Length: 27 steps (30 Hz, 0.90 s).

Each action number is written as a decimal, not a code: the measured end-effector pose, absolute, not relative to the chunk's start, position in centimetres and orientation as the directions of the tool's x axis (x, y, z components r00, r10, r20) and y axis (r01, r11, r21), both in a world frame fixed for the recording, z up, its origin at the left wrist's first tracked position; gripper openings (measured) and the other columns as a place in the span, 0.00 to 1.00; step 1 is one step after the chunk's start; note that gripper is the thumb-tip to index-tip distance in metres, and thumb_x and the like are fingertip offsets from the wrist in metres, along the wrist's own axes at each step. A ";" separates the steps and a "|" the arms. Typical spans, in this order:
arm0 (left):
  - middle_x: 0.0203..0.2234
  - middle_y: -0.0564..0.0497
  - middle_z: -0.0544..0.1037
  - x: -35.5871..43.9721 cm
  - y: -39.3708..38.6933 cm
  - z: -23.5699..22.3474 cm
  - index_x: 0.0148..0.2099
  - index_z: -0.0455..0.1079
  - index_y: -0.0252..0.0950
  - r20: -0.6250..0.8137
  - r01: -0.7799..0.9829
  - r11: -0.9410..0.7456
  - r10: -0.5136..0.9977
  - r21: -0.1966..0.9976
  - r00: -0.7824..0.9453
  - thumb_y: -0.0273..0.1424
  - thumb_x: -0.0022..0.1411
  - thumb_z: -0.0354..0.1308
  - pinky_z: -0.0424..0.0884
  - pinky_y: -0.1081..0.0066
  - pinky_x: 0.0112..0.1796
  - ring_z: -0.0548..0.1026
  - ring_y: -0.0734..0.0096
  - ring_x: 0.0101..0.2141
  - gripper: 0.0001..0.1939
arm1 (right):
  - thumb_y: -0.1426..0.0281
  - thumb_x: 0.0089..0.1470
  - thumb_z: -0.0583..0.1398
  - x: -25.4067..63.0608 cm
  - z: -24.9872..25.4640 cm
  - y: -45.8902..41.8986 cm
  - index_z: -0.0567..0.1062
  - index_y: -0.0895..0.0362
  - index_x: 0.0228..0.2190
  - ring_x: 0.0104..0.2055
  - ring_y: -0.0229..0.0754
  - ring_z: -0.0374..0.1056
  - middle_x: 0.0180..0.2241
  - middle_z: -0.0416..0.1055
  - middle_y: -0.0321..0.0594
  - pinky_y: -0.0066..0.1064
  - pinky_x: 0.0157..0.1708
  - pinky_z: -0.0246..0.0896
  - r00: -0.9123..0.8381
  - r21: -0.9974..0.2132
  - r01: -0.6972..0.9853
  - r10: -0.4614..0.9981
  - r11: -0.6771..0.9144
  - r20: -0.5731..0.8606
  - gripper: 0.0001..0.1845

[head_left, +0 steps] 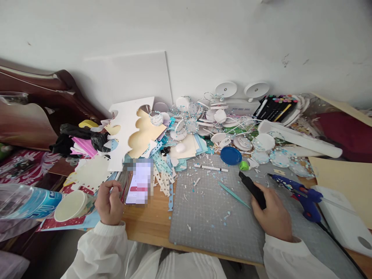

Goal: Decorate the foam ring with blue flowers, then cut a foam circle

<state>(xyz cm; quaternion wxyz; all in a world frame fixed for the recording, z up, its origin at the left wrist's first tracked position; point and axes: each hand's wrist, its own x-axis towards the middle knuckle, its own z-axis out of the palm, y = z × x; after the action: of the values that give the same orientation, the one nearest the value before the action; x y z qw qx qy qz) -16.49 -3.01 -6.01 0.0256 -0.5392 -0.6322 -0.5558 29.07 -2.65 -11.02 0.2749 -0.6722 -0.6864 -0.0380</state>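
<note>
My right hand point(273, 215) rests on the grey cutting mat point(209, 217) and is closed around a black pen-shaped tool point(252, 188), whose tip points up and to the left. My left hand point(109, 203) is curled in a loose fist at the left edge of the desk, with fingers bent beside a phone point(140, 183) whose screen is lit. What those fingers hold, if anything, is hidden. A thin teal stick point(232, 193) and a white pen point(210, 168) lie on the mat among paper scraps.
A blue glue gun point(302, 193) lies right of my right hand, its cord trailing off. A paper cup point(71, 205) and plastic bottle point(26, 201) sit at left. Cut white card point(128, 128), round white discs, a blue lid point(230, 155) and markers point(276, 106) crowd the back by the wall.
</note>
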 end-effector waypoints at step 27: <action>0.17 0.55 0.63 -16.1 -1.3 -5.4 0.22 0.58 0.38 0.590 0.869 -0.023 0.743 0.494 -0.315 0.37 0.60 0.55 0.61 0.67 0.33 0.63 0.71 0.24 0.17 | 0.67 0.53 0.53 29.2 -11.1 -2.6 0.67 0.56 0.49 0.43 0.52 0.69 0.40 0.71 0.46 0.40 0.41 0.65 0.051 -0.324 0.941 0.901 0.102 0.431 0.21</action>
<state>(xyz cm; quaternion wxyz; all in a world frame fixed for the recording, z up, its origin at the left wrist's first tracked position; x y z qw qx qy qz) -16.06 -1.29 -5.42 0.0751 -0.5802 -0.6948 -0.4183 29.19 -2.64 -11.15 0.2784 -0.6693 -0.6879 -0.0356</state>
